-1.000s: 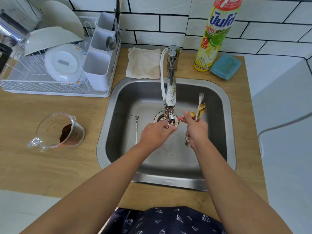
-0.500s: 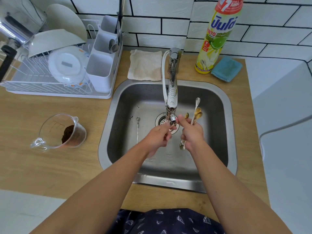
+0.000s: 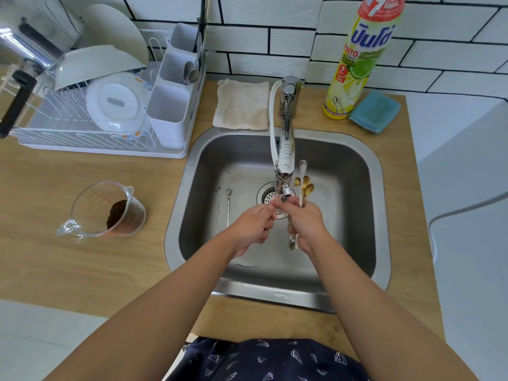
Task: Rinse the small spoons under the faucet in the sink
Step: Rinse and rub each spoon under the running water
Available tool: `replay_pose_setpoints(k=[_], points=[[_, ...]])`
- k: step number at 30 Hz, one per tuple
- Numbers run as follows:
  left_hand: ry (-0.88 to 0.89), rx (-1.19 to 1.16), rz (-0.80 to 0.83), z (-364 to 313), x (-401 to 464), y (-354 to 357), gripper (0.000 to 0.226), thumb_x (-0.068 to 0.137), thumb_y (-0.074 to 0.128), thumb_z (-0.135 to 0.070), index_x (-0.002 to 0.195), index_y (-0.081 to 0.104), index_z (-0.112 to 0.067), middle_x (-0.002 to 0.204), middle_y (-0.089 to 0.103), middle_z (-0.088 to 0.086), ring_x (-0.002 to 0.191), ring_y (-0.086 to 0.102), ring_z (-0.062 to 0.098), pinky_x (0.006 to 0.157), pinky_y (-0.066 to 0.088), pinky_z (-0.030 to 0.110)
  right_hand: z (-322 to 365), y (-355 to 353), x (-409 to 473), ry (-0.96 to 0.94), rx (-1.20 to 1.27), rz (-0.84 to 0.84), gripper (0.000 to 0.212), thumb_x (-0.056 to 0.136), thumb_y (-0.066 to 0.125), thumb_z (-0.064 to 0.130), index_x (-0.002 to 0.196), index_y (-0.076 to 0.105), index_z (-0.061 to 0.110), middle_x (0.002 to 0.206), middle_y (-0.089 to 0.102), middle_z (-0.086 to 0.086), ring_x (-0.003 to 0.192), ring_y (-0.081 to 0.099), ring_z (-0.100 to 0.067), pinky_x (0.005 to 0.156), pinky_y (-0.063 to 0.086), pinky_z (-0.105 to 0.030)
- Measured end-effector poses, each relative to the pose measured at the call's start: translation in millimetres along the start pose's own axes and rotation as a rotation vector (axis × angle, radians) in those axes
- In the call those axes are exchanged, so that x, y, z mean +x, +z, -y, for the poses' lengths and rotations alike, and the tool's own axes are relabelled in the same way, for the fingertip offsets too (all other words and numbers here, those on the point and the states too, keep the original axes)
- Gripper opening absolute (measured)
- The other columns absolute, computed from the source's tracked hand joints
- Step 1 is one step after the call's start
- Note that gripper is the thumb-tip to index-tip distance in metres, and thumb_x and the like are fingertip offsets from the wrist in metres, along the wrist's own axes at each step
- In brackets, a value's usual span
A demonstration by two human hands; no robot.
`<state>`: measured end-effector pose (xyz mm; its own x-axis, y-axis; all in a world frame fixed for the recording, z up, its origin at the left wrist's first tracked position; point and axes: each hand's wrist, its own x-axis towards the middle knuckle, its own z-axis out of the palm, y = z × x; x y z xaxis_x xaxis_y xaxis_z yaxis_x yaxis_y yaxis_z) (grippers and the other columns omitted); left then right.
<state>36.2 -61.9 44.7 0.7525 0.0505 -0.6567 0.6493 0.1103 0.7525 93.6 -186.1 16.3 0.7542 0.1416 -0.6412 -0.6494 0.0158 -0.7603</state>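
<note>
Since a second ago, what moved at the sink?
Both hands closed in under the faucet spout: the left hand moved up to meet the right hand, which keeps gripping the bundle of small spoons. The lone spoon on the sink floor stayed put.

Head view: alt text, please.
Under the faucet spout in the steel sink, the right hand grips a bundle of small spoons; the left hand meets it. One spoon lies in the basin.
</note>
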Motion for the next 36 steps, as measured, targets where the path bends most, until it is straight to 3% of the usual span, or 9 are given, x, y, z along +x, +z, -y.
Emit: replay_pose_setpoints(k=[4, 9, 14, 18, 20, 24, 30, 34, 36], points=[[-0.119, -0.070, -0.020, 1.0, -3.2, -5.5, 0.027, 0.101, 0.037, -0.029, 0.076, 0.044, -0.022, 0.056, 0.024, -0.009, 0.049, 0.016, 0.012, 0.052, 0.012, 0.030, 12.7, -8.4, 12.6, 0.000, 0.106, -0.139, 0.013, 0.088, 0.081, 0.023, 0.080, 0.072, 0.018, 0.045, 0.052, 0.009, 0.037, 0.024, -0.008, 0.037, 0.023, -0.021], [-0.059, 0.058, -0.059, -0.9, -5.5, -3.4, 0.017, 0.101, 0.038, -0.031, 0.088, 0.043, -0.021, 0.069, 0.033, -0.007, 0.052, 0.022, 0.009, 0.052, 0.016, 0.027, -5.1, 5.5, -2.5, 0.007, -0.086, 0.080, 0.019, 0.079, 0.087, 0.024, 0.086, 0.070, 0.020, 0.045, 0.044, 0.012, 0.041, 0.026, -0.009, 0.039, 0.025, -0.023], [-0.086, 0.093, -0.037, 8.0, -11.0, -7.3, 0.005, 0.096, 0.040, -0.020, 0.097, 0.045, -0.020, 0.070, 0.034, -0.005, 0.051, 0.023, 0.010, 0.050, 0.016, 0.026, 3.4, -0.6, 11.2, 0.029, 0.071, -0.061, 0.014, 0.081, 0.085, 0.015, 0.091, 0.075, 0.017, 0.042, 0.046, 0.014, 0.034, 0.024, -0.007, 0.035, 0.024, -0.020], [-0.089, 0.043, -0.005, 12.5, -11.2, -7.1, 0.010, 0.094, 0.041, -0.021, 0.098, 0.050, -0.023, 0.070, 0.033, -0.004, 0.051, 0.023, 0.010, 0.051, 0.017, 0.028, -10.6, -1.1, 0.6, 0.004, -0.101, 0.080, 0.009, 0.077, 0.088, 0.024, 0.074, 0.079, 0.025, 0.046, 0.048, 0.011, 0.039, 0.025, -0.009, 0.039, 0.022, -0.023], [-0.064, 0.088, 0.007, 15.5, -11.8, -8.0, 0.009, 0.094, 0.045, -0.023, 0.096, 0.054, -0.024, 0.071, 0.041, -0.004, 0.050, 0.027, 0.009, 0.050, 0.020, 0.026, -16.1, -1.7, -4.4, 0.003, -0.113, 0.124, 0.006, 0.078, 0.087, 0.024, 0.077, 0.082, 0.026, 0.052, 0.060, 0.010, 0.040, 0.027, -0.008, 0.039, 0.023, -0.023], [0.047, 0.201, -0.088, 21.9, -13.9, -10.3, 0.009, 0.094, 0.057, -0.020, 0.089, 0.063, -0.014, 0.074, 0.067, -0.002, 0.050, 0.044, 0.005, 0.048, 0.035, 0.018, -2.1, -8.7, 9.8, -0.006, 0.056, -0.031, 0.005, 0.083, 0.081, 0.016, 0.079, 0.080, 0.015, 0.066, 0.070, 0.005, 0.038, 0.025, -0.007, 0.038, 0.023, -0.020], [0.128, 0.292, -0.144, 14.3, -12.8, -13.8, 0.027, 0.095, 0.067, -0.029, 0.089, 0.063, -0.003, 0.080, 0.077, 0.003, 0.045, 0.045, 0.005, 0.042, 0.038, 0.017, -8.5, 0.4, -2.7, -0.024, -0.120, 0.190, 0.022, 0.083, 0.083, 0.024, 0.097, 0.077, 0.008, 0.072, 0.074, 0.007, 0.042, 0.034, -0.007, 0.038, 0.028, -0.023], [0.063, 0.216, -0.066, 19.5, -17.1, -19.6, 0.028, 0.096, 0.067, -0.027, 0.090, 0.061, 0.000, 0.080, 0.076, 0.011, 0.039, 0.035, 0.012, 0.039, 0.030, 0.019, 5.8, -1.8, 7.0, -0.010, 0.027, 0.011, 0.025, 0.080, 0.085, 0.017, 0.099, 0.069, 0.023, 0.053, 0.060, 0.013, 0.038, 0.031, -0.005, 0.037, 0.027, -0.021], [0.068, 0.223, -0.061, 23.0, -18.2, -21.8, 0.028, 0.095, 0.069, -0.027, 0.085, 0.058, -0.003, 0.069, 0.070, 0.010, 0.039, 0.035, 0.014, 0.040, 0.029, 0.020, 6.9, -3.6, 11.9, -0.037, 0.016, -0.039, 0.030, 0.083, 0.082, 0.014, 0.106, 0.067, 0.025, 0.055, 0.060, 0.014, 0.037, 0.039, 0.001, 0.039, 0.031, -0.019]])
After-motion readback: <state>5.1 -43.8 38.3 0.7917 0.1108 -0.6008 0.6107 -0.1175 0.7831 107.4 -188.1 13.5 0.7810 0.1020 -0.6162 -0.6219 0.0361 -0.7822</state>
